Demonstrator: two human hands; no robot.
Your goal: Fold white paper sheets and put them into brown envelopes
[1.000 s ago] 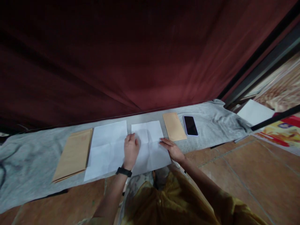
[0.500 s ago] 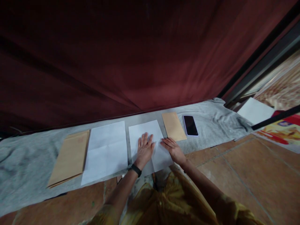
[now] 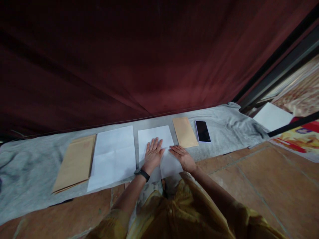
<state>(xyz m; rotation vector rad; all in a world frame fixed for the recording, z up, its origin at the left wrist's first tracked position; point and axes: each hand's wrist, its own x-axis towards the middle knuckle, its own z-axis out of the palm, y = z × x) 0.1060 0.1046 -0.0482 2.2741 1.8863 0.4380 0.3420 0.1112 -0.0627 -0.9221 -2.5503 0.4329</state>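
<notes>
A creased white paper sheet [image 3: 154, 131] lies in front of me, its near edge reaching over the cloth's edge. My left hand [image 3: 153, 155], with a dark band on the wrist, rests on it, fingers stretched out. Flat on the sheet's right side is my right hand [image 3: 183, 157], its fingers extended and close to a small tan envelope [image 3: 184, 131]. Left of the sheet are a second, larger-looking white paper [image 3: 113, 156] with fold lines and a stack of brown envelopes [image 3: 74, 162]. A phone [image 3: 202, 131] with a dark screen lies right of the small envelope.
Everything lies on a long grey cloth [image 3: 224, 132] on a low surface. A dark red curtain [image 3: 149, 66] hangs behind it. Brown floor tiles [image 3: 239, 186] run along the front. At the right are a metal frame [image 3: 279, 63], a white box-like object [image 3: 272, 116] and a colourful printed package [image 3: 301, 136].
Both hands stay on the sheet; the right has shifted very slightly left along it. The view has tilted a little, moving everything slightly upward.
</notes>
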